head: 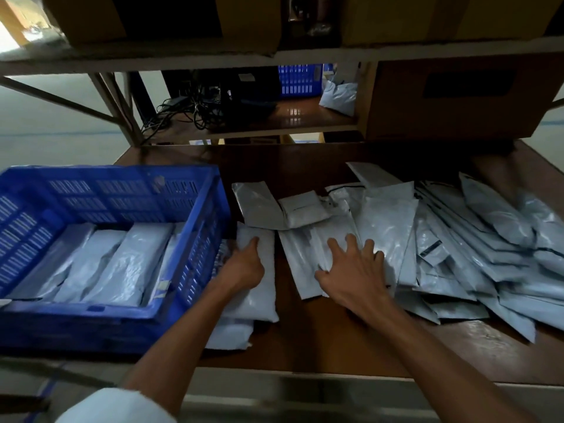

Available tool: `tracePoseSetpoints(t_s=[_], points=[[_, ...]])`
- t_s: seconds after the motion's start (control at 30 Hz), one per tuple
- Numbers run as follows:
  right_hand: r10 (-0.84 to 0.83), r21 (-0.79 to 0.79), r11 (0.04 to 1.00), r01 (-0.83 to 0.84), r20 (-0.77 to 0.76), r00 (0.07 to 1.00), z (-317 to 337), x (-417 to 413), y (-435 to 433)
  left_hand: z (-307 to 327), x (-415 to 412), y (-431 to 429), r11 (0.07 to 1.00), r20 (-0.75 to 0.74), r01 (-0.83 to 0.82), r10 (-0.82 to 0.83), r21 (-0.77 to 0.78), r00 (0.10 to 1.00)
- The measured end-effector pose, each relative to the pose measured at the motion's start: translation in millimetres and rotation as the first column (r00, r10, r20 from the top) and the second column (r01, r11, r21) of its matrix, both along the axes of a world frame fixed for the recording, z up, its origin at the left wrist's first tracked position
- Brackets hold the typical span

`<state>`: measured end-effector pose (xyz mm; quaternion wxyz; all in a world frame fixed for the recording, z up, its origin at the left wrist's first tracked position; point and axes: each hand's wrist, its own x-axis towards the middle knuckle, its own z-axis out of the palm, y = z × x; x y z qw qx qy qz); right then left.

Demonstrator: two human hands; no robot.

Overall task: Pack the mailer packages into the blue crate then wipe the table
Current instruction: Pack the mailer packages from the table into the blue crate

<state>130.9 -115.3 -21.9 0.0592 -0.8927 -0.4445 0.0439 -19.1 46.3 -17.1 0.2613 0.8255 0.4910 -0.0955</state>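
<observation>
While we lean over the tabletop [320, 340], both bare forearms reach forward, a little apart. Our left grip [244, 265] grasps the side mailer [259, 297], which lies just beside the right wall of the blue crate [106, 181]. The thumb rests on top of the mailer and the fingers curl round its left edge into the gap by the crate, where we only partly see them. Another mailer peeks out from under it at the near end.

Our right grip [355, 270] is released. It is palm down with the fingers spread and nearly straight, pressing on a flat mailer [300, 261] in the middle of the tabletop. It holds nothing. A white sleeve [116, 404] shows on our left arm at the bottom edge.

On the left end of the tabletop stands the crate, and packed mailers [122, 261] lie side by side on its floor. To the right of our hands, a loose heap of mailers [473, 239] overlaps all the way to the far right.

We see that the tabletop is dark brown wood with a dull shine. Above it a shelf [305, 53] carries cardboard boxes [91, 16]. Behind, on a lower level, lie black cables [189, 111], a second blue crate [299, 79] and a stuffed grey bag [338, 96]. Pale floor shows at the left.
</observation>
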Motion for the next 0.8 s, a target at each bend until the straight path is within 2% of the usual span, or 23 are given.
tracePoseSetpoints(t_s=[0.13, 0.2, 0.33, 0.47, 0.63, 0.8], points=[[0.002, -0.022, 1.000, -0.001, 0.042, 0.999, -20, 2, 14, -9, -2, -18, 0.998, 0.056, -0.040, 0.038, 0.049, 0.998], [0.003, -0.031, 1.000, -0.002, 0.027, 1.000, -27, 5, 18, -23, 3, -27, 0.991, 0.077, -0.058, 0.049, 0.122, 0.996], [0.017, -0.036, 0.999, -0.015, 0.061, 0.998, -37, 0, 11, -42, 6, -34, 0.959, 0.017, -0.008, 0.003, 0.283, 1.000], [-0.002, -0.029, 1.000, 0.003, 0.049, 0.999, -41, -7, 9, -43, 1, -29, 0.953, -0.001, 0.061, -0.064, 0.296, 0.998], [-0.036, 0.000, 0.999, 0.036, -0.016, 0.999, -47, -19, 14, -37, -4, -34, 0.959, 0.056, 0.076, -0.095, 0.272, 0.994], [-0.012, 0.060, 0.998, 0.011, 0.002, 1.000, -54, -30, 7, -38, -16, -46, 0.965, 0.083, 0.083, -0.107, 0.249, 0.991]])
